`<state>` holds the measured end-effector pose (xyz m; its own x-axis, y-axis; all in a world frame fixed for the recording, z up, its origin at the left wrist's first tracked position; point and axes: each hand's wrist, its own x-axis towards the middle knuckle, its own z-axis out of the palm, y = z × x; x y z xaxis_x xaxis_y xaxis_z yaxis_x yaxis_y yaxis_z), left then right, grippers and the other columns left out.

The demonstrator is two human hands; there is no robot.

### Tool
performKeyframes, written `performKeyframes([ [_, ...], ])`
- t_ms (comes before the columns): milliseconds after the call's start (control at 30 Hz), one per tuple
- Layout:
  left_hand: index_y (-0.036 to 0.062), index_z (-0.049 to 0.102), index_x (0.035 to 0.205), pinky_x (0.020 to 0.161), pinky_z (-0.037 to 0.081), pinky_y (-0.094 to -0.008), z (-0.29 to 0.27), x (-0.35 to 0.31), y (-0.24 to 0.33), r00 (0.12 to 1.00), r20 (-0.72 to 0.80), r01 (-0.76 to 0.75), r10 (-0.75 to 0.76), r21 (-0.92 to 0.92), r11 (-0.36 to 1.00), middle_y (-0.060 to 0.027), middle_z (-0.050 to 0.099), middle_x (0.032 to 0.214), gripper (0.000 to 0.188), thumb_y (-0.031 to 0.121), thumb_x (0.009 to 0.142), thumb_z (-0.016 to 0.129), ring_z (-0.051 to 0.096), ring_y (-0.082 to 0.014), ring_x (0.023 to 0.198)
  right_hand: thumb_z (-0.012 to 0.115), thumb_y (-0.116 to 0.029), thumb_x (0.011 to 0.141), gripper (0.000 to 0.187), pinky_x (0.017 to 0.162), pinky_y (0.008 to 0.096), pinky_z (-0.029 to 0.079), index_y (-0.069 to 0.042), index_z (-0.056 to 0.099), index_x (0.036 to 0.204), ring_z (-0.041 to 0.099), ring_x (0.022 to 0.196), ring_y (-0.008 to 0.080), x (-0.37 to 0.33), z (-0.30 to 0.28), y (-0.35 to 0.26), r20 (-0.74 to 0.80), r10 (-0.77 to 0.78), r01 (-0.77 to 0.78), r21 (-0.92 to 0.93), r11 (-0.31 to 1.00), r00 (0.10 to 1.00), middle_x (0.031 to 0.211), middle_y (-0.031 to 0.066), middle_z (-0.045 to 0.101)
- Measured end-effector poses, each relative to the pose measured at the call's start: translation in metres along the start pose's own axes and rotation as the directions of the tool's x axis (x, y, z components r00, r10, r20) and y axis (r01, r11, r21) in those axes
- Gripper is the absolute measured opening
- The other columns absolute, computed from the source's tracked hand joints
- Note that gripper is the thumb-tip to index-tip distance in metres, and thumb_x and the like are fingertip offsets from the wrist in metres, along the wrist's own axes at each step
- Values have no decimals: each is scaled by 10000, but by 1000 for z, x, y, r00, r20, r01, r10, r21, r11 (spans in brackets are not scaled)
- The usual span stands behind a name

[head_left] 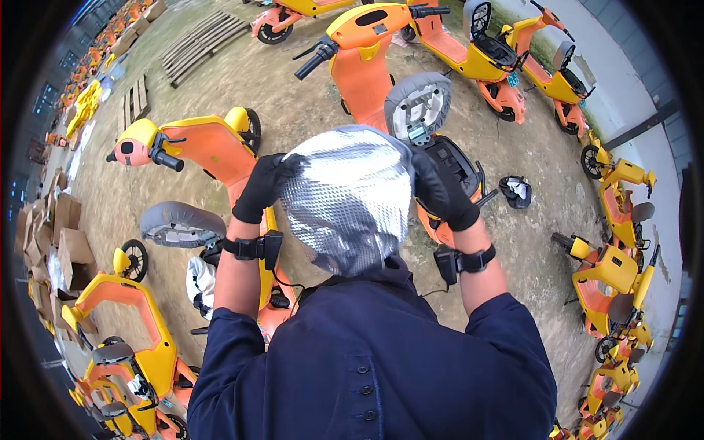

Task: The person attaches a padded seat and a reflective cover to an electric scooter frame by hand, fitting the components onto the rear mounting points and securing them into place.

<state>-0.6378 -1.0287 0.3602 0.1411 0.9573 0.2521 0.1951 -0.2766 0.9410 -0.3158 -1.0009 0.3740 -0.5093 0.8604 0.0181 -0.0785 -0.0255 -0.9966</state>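
Note:
In front of my chest, a round silver seat cover (348, 194) with a shiny quilted surface and a grey upper edge is stretched between my hands. My left hand (265, 185), in a black glove, is closed on its left edge. On the opposite edge, my right hand (444, 189), gloved the same way, grips the cover with fingers partly hidden behind it. Just beyond stands an orange and yellow scooter (363, 81), its grey seat (418, 108) tipped up with the underside showing. Below that seat, the dark storage compartment (453, 163) is partly hidden by my right hand.
Another scooter (213, 150) stands close on my left, with a raised grey seat (183, 224) beside my forearm. A crumpled black and silver cover (515, 192) lies on the floor at right. Wooden pallets (202, 45), cardboard boxes (73, 246) and several more scooters surround the area.

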Motion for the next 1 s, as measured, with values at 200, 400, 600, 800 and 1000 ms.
performKeyframes([
  [200, -54, 575, 859, 610, 396, -204, -15, -8, -13, 985, -142, 106, -103, 14, 994, 21, 538, 712, 167, 107, 859, 532, 448, -52, 671, 526, -244, 868, 459, 842, 279, 418, 35, 382, 1204, 504, 1005, 153, -4, 38, 35, 10, -33, 34, -214, 976, 999, 1123, 108, 508],
  [400, -38, 595, 795, 570, 384, -210, -15, -18, 10, 957, -267, 163, -112, 177, 971, 23, 538, 653, 181, 131, 847, 556, 444, -42, 645, 621, -207, 761, 184, 544, 337, 390, -30, 597, 808, 536, 596, 232, 0, 44, 17, -76, -240, 146, -610, 779, 968, 691, 133, 567],
  [600, 11, 499, 1126, 875, 390, -317, 1, -33, 20, 991, -130, 85, -11, 581, 809, -132, 552, 1064, 510, 248, 717, 690, 521, -237, 1001, 661, -122, 659, 132, 625, 371, 405, -42, 566, 706, 529, 676, 290, 16, 28, -15, 161, -644, 539, -714, 447, 748, 682, 101, 545],
  [800, 65, 495, 1162, 899, 370, -375, 39, 10, 71, 896, 363, -418, 255, 498, 760, -128, 524, 1121, 548, 144, 657, 692, 479, -307, 1043, 638, -79, 611, 171, 829, 427, 393, -104, 576, 769, 529, 782, 229, 9, 45, -32, 495, -509, 625, -773, 112, 704, 758, 43, 536],
  [1000, 52, 607, 916, 578, 441, -298, 39, -3, 54, 933, 294, -323, 206, 436, 840, -84, 575, 660, 170, 115, 758, 607, 559, -223, 594, 706, -188, 590, 260, 699, 349, 436, -94, 593, 805, 549, 776, 230, -10, 46, -36, 417, -547, 591, -785, 186, 726, 770, 52, 556],
])
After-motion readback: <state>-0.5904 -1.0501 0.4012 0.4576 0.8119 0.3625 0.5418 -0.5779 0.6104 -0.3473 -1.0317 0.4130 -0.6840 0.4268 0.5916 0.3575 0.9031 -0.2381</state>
